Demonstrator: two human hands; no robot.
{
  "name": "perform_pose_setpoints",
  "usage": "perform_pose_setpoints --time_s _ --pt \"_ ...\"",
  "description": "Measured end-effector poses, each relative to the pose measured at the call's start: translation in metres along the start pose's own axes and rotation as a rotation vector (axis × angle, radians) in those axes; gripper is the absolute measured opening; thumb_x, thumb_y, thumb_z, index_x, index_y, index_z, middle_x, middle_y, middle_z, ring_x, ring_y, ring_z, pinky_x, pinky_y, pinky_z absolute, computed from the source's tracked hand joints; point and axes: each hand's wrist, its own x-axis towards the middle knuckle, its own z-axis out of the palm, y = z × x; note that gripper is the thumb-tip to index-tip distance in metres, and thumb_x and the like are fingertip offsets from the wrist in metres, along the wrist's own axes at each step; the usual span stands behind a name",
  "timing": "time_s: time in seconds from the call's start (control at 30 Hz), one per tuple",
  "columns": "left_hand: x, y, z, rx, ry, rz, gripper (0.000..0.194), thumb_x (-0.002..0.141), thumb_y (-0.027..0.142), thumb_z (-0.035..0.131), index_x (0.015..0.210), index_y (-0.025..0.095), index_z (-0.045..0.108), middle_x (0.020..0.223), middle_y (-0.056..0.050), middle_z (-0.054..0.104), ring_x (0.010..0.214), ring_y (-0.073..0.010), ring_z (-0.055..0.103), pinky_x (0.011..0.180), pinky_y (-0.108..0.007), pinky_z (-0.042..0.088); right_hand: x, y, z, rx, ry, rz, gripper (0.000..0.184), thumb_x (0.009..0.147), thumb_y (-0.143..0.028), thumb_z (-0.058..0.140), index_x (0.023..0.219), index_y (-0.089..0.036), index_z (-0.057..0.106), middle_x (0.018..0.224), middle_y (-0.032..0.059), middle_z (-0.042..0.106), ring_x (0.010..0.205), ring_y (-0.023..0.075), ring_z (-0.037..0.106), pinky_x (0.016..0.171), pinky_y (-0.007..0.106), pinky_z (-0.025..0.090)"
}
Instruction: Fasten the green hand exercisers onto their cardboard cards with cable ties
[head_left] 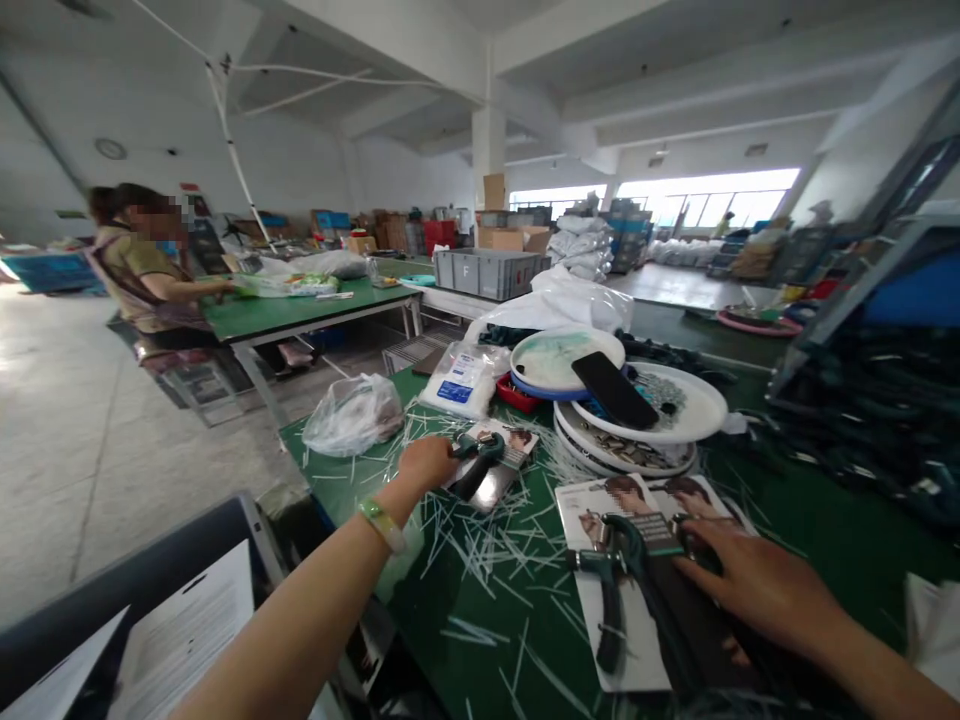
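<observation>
Left hand (427, 465) is wrapped around a hand gripper (476, 462) on the green surface (795, 510), while my right hand (757, 585) lies open across a second gripper (622, 545) on a printed card (630, 640).

Stacked white trays (697, 412) block reach beyond the right hand (757, 585).

We have a teal-and-black hand grip strengthener (476, 458) tilted on a printed card (517, 445), and a second hand grip strengthener (626, 545) lying across a larger printed card (581, 525), handles toward us.
</observation>
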Motion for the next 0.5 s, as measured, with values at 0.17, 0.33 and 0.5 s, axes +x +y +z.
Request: perform_pose_setpoints --time_s 0.17,0.33,0.5 --pt "-0.038 0.018 -0.012 -0.283 -0.007 -0.004 0.024 0.073 0.035 0.049 0.071 0.016 0.063 0.073 -0.007 0.064 0.073 -0.0213 0.059 0.063 -0.029 0.044 -0.006 0.019 0.006 0.112 0.205 0.083 0.067 0.077 -0.056 0.042 0.127 -0.013 0.047 0.131 0.0143 0.048 0.119 0.0314 0.045 0.098 0.045 0.036" --pt "-0.113 0.072 0.038 -0.975 -0.237 -0.098 0.023 0.072 0.041 0.051 0.077 0.019 0.055 0.066 0.0 0.055 0.057 -0.0136 0.052 0.049 -0.023 0.043 -0.013 0.044 0.017 0.312 0.119 0.26 0.078 0.069 -0.064 0.05 0.128 -0.013 0.046 0.122 0.0163 0.056 0.108 0.0352 0.054 0.089 0.046 0.043" --pt "-0.153 0.103 0.099 -1.037 -0.291 0.007 0.035 0.067 0.052 0.058 0.07 0.017 0.058 0.082 -0.005 0.052 0.072 -0.017 0.05 0.058 -0.026 0.044 -0.024 0.033 -0.003 1.004 0.027 0.339 0.071 0.066 -0.046 0.064 0.125 -0.015 0.044 0.102 0.0133 0.067 0.088 0.03 0.064 0.077 0.04 0.051"
